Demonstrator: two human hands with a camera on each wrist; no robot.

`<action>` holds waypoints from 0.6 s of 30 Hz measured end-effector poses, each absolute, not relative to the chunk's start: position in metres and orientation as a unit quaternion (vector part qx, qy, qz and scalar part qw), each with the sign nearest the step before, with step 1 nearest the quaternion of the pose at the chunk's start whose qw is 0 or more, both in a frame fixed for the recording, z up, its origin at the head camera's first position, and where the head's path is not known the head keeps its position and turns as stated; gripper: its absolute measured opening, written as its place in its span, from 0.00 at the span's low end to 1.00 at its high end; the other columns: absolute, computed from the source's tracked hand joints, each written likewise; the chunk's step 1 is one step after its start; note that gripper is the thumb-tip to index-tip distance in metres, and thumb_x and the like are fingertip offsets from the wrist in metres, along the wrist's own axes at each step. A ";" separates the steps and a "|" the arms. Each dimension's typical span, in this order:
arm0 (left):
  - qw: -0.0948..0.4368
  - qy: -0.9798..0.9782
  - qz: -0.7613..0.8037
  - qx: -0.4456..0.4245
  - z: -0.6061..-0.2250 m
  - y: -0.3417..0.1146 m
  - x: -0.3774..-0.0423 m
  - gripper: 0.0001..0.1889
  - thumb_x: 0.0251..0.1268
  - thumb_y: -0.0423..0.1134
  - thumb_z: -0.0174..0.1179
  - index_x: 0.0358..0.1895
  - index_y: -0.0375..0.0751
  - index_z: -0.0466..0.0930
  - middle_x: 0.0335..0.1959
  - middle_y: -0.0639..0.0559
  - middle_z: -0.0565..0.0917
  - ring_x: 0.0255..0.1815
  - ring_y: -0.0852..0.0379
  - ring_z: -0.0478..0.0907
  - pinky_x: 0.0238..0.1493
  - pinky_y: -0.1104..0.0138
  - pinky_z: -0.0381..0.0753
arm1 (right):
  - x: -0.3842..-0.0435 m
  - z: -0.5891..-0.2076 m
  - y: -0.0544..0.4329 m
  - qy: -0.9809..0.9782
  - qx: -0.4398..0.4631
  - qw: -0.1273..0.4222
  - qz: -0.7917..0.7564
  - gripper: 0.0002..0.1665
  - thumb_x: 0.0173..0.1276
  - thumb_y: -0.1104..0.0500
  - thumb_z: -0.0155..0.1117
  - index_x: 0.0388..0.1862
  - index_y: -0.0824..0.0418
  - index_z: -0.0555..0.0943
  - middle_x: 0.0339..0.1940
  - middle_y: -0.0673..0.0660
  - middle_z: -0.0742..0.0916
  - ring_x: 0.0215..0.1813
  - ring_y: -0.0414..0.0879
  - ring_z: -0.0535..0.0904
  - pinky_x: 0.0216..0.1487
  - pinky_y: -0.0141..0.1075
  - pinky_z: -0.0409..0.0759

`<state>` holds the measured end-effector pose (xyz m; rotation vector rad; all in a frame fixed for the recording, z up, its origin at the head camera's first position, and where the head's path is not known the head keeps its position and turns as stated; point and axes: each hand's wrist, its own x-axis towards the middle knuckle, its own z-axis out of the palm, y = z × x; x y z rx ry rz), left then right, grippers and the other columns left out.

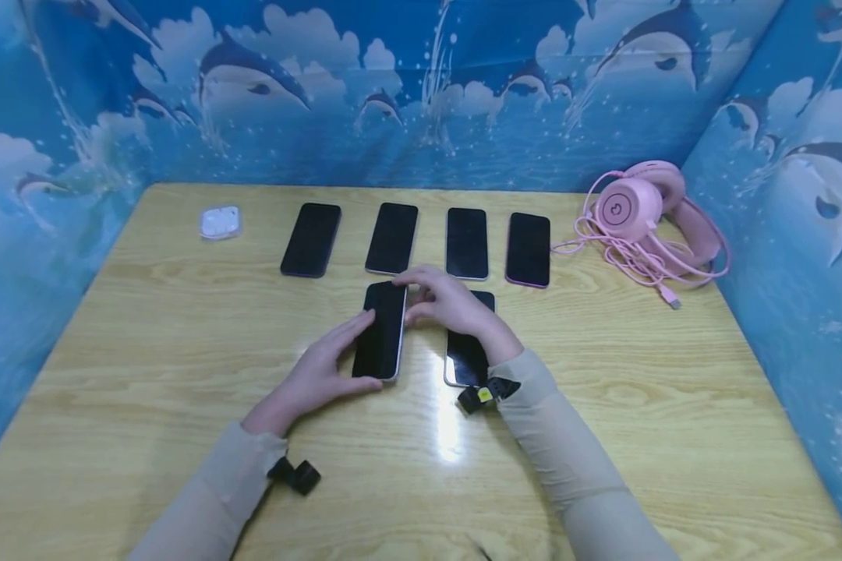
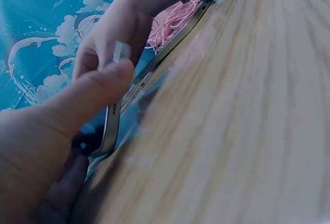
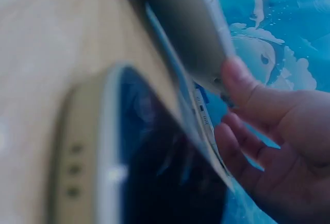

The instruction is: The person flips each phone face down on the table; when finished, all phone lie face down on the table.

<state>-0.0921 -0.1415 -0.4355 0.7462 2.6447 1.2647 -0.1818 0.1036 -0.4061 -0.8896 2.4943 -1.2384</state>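
A black-screened smartphone (image 1: pixel 380 331) is between both hands near the table's middle, tilted off the wood in the wrist views. My left hand (image 1: pixel 319 378) grips it, fingertips on its left edge and thumb at its lower end. My right hand (image 1: pixel 449 300) holds its upper right corner with the fingertips; in the right wrist view, one fingertip (image 3: pixel 236 74) presses on its edge. A second smartphone (image 1: pixel 466 358) lies under my right wrist, partly hidden by it. Its side with small round holes (image 3: pixel 75 170) looms in the right wrist view.
Behind the hands, several dark phones lie in a row, the leftmost phone (image 1: pixel 311 240) beside a small clear case (image 1: pixel 221 222). Pink headphones (image 1: pixel 631 209) with a coiled cable rest at the back right. A dolphin-print cloth (image 1: pixel 365 101) hangs around the wooden table (image 1: pixel 182 343).
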 end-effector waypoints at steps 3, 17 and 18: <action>0.048 0.859 0.439 0.259 -0.435 -0.142 -0.092 0.48 0.47 0.52 0.73 0.73 0.50 0.58 0.72 0.50 0.61 0.71 0.49 0.58 0.70 0.52 0.57 | -0.181 -0.402 0.103 0.837 -0.305 0.096 -0.444 0.34 0.59 0.63 0.70 0.66 0.59 0.72 0.61 0.56 0.76 0.46 0.45 0.79 0.47 0.36 0.79; 0.045 0.790 0.549 0.270 -0.423 -0.137 -0.089 0.53 0.38 0.31 0.78 0.73 0.44 0.57 0.72 0.50 0.61 0.71 0.51 0.59 0.69 0.58 0.61 | -0.171 -0.397 0.082 0.829 -0.289 0.107 -0.468 0.39 0.65 0.56 0.65 0.73 0.59 0.63 0.68 0.56 0.71 0.64 0.50 0.70 0.64 0.40 0.70; 0.043 0.787 0.555 0.266 -0.419 -0.136 -0.088 0.55 0.37 0.30 0.78 0.74 0.43 0.55 0.72 0.49 0.60 0.71 0.50 0.58 0.69 0.57 0.60 | -0.170 -0.398 0.080 0.833 -0.289 0.117 -0.457 0.41 0.66 0.53 0.64 0.74 0.57 0.60 0.70 0.55 0.69 0.67 0.50 0.67 0.66 0.42 0.67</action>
